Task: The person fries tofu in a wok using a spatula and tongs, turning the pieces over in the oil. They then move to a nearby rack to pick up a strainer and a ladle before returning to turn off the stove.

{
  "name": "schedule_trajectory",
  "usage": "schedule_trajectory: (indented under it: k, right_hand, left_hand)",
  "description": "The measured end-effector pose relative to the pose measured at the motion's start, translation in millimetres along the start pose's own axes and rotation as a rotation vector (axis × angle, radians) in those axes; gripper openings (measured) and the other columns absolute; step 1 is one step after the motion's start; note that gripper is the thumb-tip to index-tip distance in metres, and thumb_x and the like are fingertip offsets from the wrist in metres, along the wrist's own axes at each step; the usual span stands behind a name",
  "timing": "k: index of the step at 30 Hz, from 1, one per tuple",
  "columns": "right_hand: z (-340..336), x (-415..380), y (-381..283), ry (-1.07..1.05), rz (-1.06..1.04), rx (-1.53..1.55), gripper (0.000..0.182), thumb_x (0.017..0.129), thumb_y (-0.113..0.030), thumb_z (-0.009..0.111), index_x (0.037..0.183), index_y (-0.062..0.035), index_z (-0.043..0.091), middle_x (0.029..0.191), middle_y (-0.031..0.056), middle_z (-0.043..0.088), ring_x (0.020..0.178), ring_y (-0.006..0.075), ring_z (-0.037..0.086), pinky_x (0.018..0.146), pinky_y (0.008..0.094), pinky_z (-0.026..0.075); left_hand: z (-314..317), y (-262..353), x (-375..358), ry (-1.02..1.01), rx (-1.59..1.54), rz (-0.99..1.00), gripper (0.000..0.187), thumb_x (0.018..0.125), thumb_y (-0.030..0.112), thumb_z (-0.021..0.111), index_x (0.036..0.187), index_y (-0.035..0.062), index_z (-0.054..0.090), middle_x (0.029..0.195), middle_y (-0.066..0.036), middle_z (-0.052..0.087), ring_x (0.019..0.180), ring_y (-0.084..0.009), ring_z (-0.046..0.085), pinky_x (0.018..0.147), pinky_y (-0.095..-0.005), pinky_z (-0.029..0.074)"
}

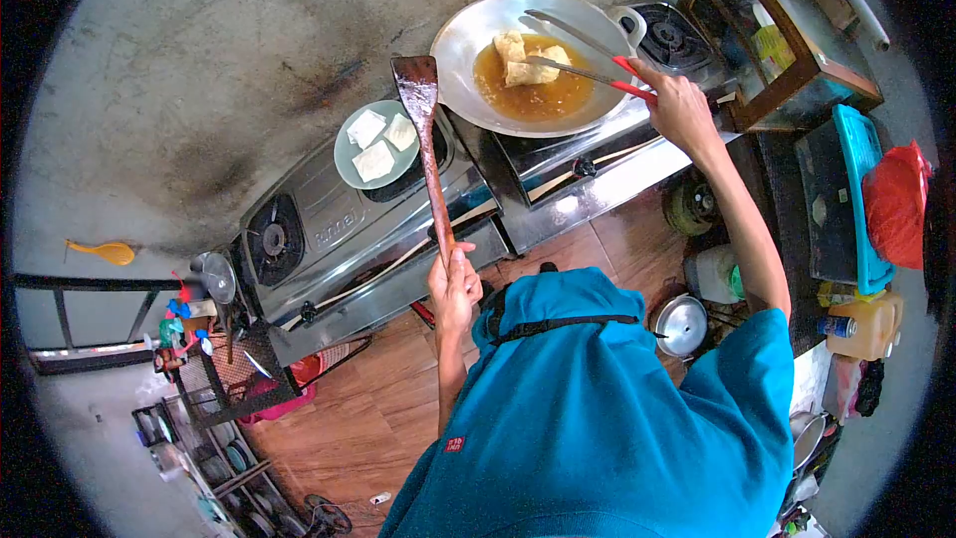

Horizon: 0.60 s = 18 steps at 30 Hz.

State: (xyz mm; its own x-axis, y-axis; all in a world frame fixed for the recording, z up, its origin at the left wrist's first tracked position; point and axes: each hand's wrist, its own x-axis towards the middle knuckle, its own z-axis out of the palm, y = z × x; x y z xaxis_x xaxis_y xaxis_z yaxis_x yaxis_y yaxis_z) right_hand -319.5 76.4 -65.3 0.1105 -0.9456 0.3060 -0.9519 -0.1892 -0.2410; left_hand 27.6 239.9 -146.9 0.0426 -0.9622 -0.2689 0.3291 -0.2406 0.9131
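My left hand (pixel 454 289) is closed round the handle of a wooden spatula (pixel 428 139), whose wide dark blade points up between the plate and the pan. In my right hand (pixel 679 108) are metal tongs (pixel 588 73) with red grips, their arms spread apart over the wok. One arm's tip lies against the golden pieces of food (pixel 528 65) sitting in brown oil (pixel 498 100). The large metal wok (pixel 463 50) stands on the stove. On a pale green plate (pixel 349 161) to its left rest several white, flat square pieces (pixel 373 161).
The gas stove (pixel 339 219) runs along the wall, with a burner (pixel 275 239) at its left end. A wood-framed glass cabinet (pixel 787 60) is on the right, near a teal crate (pixel 858 199) and a red bag (pixel 896 204). A lidded pot (pixel 681 326) is on the floor.
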Motion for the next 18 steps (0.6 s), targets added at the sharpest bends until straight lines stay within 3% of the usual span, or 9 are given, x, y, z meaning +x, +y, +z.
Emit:
schedule_trajectory:
  k: [9,11,14,18]
  right_hand:
    - [-37,-9,-9,-0.013,0.028,-0.031,0.063,0.073,0.002,0.055,0.132,-0.0207,0.049,0.077,0.0249,0.062,0.071,0.0388,0.063,0.066,0.0483,0.049]
    - [-53,-17,-16,-0.046,0.059,-0.045,0.063,0.073,0.002,0.055,0.132,-0.0214,0.049,0.078,0.0249,0.062,0.072,0.0390,0.062,0.067,0.0480,0.049]
    - [-61,-26,-17,-0.071,0.081,-0.052,0.052,0.077,-0.003,0.056,0.126,-0.0213,0.056,0.092,0.0202,0.065,0.080,0.0386,0.063,0.073,0.0470,0.051]
    - [-52,-35,-13,-0.030,0.010,-0.033,0.056,0.075,-0.001,0.054,0.127,-0.0195,0.054,0.090,0.0222,0.064,0.077,0.0387,0.063,0.071,0.0473,0.051]
  left_hand:
    - [-1,1,-5,0.038,-0.002,0.012,0.025,0.099,0.026,0.043,0.103,0.0038,0.053,0.058,0.006,0.030,0.045,-0.0030,0.026,0.038,-0.0199,0.021]
    - [0,1,-5,0.049,-0.004,0.005,0.024,0.099,0.026,0.043,0.103,0.0038,0.053,0.058,0.006,0.030,0.045,-0.0030,0.026,0.038,-0.0199,0.021]
    - [1,2,-2,0.053,0.005,-0.016,0.025,0.099,0.026,0.043,0.103,0.0038,0.053,0.058,0.006,0.029,0.045,-0.0029,0.026,0.038,-0.0199,0.022]
    - [2,2,1,0.037,0.000,-0.007,0.025,0.099,0.027,0.044,0.102,0.0041,0.053,0.058,0.006,0.029,0.045,-0.0027,0.026,0.038,-0.0199,0.021]
